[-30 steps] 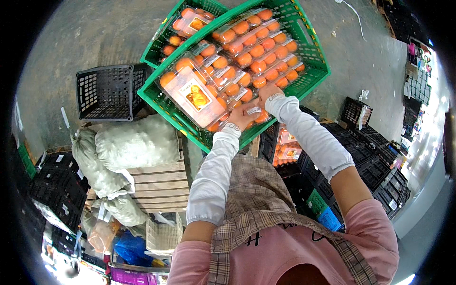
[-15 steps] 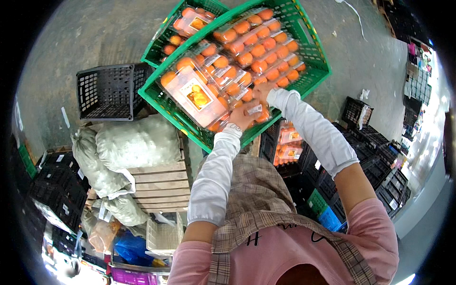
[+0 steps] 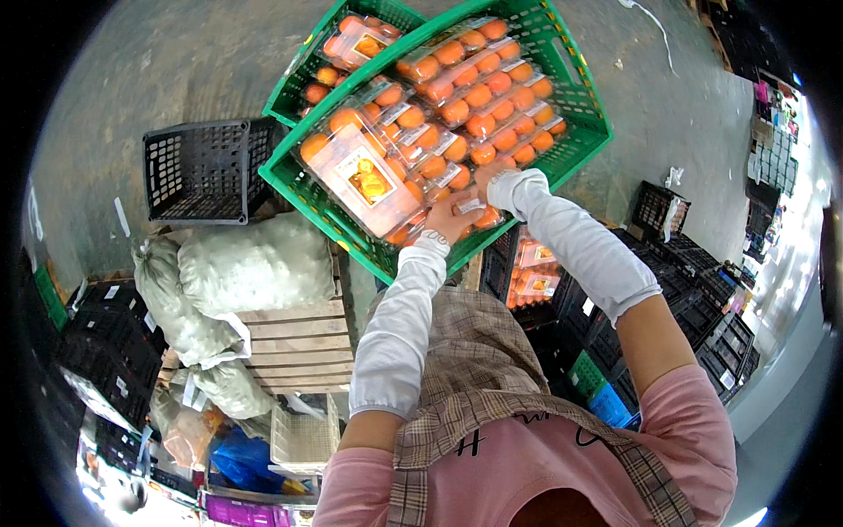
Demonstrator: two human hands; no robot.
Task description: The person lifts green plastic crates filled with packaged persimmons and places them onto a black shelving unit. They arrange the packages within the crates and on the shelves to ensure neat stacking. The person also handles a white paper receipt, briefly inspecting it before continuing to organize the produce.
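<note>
A green plastic crate (image 3: 580,145) holds rows of clear plastic packs of orange fruit (image 3: 481,95), several with white labels. At its left lies a pack with a pink label (image 3: 364,171) showing a fruit picture. My left hand (image 3: 450,217) is closed around the end of a clear fruit pack (image 3: 472,207) at the crate's near side. Beside it, my right hand (image 3: 493,176) grips the same pack, its fingertips partly hidden. White sleeves cover both forearms. Behind and partly under this crate is a second green crate (image 3: 285,92) with more fruit.
To the left stands a black crate (image 3: 195,171). Full pale sacks (image 3: 255,263) rest on a wooden pallet (image 3: 299,347), near a white basket (image 3: 303,435). Stacked black crates (image 3: 685,272) line the right, and more pink-labelled fruit packs (image 3: 534,268) show below the green crate.
My right hand has shifted slightly left and down, closer to my left hand. The packs and crates look nearly the same.
</note>
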